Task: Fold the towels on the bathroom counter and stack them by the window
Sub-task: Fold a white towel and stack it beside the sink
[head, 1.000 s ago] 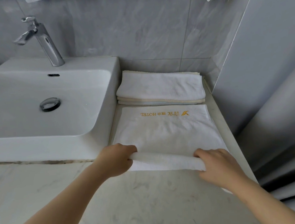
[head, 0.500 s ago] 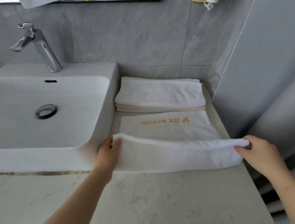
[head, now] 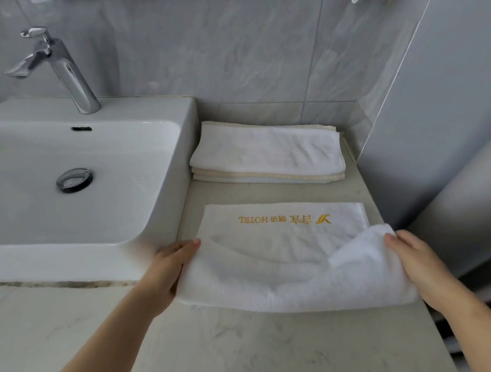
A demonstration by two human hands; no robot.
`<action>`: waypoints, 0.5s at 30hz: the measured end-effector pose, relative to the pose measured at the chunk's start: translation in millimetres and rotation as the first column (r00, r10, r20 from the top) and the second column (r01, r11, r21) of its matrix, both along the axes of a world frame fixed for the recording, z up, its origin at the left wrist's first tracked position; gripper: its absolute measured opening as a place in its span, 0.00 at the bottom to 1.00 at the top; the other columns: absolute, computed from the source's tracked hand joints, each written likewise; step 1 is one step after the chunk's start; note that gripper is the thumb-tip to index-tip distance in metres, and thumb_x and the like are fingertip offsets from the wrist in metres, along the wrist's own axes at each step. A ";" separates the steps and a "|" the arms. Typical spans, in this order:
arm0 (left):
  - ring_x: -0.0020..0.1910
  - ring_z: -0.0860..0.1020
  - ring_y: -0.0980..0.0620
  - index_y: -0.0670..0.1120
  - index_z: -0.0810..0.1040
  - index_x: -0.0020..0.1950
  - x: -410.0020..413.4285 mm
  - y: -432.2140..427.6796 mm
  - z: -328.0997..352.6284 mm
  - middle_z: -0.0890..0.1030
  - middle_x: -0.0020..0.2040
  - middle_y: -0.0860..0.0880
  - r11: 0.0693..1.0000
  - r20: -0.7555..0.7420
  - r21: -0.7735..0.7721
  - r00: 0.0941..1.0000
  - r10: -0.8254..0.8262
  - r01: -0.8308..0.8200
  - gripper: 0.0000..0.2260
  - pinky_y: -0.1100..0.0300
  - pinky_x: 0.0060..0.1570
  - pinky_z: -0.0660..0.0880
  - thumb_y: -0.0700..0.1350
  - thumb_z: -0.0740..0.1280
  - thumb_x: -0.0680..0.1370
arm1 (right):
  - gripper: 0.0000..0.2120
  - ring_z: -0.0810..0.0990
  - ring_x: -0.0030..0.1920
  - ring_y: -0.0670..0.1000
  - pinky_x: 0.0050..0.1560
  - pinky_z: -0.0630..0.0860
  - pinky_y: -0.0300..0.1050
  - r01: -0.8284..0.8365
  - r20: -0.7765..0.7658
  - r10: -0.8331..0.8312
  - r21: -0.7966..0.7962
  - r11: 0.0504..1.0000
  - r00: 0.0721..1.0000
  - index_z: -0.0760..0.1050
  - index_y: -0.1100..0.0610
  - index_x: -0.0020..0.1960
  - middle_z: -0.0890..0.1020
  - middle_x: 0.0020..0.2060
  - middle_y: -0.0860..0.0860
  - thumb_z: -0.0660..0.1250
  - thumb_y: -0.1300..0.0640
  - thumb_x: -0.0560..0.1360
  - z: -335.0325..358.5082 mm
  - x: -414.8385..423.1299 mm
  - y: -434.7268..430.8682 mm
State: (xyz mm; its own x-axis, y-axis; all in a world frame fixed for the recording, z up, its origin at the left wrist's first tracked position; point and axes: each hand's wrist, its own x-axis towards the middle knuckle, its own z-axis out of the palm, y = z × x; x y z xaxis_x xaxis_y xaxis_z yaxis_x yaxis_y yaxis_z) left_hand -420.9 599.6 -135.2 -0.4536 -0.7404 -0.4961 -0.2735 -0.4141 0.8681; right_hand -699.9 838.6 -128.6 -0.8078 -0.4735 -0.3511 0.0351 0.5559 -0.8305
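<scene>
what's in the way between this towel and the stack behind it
Nothing visible: only a strip of counter separates the hotel towel from the folded stack. The left hand and right hand hold its corners.

Two hands show, the left hand (head: 168, 271) and the right hand (head: 417, 260). Between them lies one lettered towel (head: 273, 260). Beyond the hands sits one stack of folded towels (head: 268, 154), with three layers showing at its near edge: white, cream and a pale one. Left of the left hand are one sink (head: 188, 149), one tap (head: 65, 71) and one drain plug (head: 74, 180). One tabletop (head: 251, 347) carries everything.
</scene>
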 end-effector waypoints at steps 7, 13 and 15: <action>0.45 0.80 0.48 0.49 0.79 0.47 2.9 4.8 -2.5 0.83 0.44 0.48 0.907 0.325 -0.291 0.923 -0.206 0.305 0.04 0.62 0.40 0.75 0.41 0.69 0.75 | 0.14 0.71 0.42 0.54 0.41 0.65 0.48 0.049 -0.148 -0.048 0.007 0.999 0.988 0.68 0.65 0.50 0.73 0.43 0.60 0.56 0.52 0.81 -15.2 0.2 -2.7; 0.43 0.75 0.47 0.49 0.74 0.46 -14.9 8.2 -7.5 0.78 0.42 0.48 0.928 0.204 -0.370 0.978 0.046 0.034 0.06 0.59 0.39 0.70 0.44 0.60 0.81 | 0.11 0.72 0.41 0.55 0.41 0.65 0.47 0.095 -0.146 -0.099 -0.030 0.995 0.984 0.69 0.63 0.48 0.74 0.40 0.57 0.57 0.54 0.80 -23.3 0.5 -7.5; 0.46 0.74 0.44 0.46 0.74 0.50 -17.3 4.2 -13.2 0.78 0.45 0.45 0.907 0.324 -0.408 0.946 0.035 0.107 0.05 0.57 0.42 0.68 0.45 0.59 0.81 | 0.06 0.75 0.43 0.54 0.42 0.67 0.45 0.062 -0.073 -0.067 -0.062 0.996 0.995 0.72 0.57 0.44 0.77 0.40 0.53 0.62 0.56 0.78 -19.8 1.3 -8.6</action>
State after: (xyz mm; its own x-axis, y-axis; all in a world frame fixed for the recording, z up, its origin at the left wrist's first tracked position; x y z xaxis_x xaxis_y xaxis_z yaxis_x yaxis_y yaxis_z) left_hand -438.2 603.9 -148.4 -0.3553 -0.8955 -0.2681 -0.5697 -0.0200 0.8216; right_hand -698.7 830.0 -148.4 -0.8603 -0.4378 -0.2610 0.0056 0.5039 -0.8637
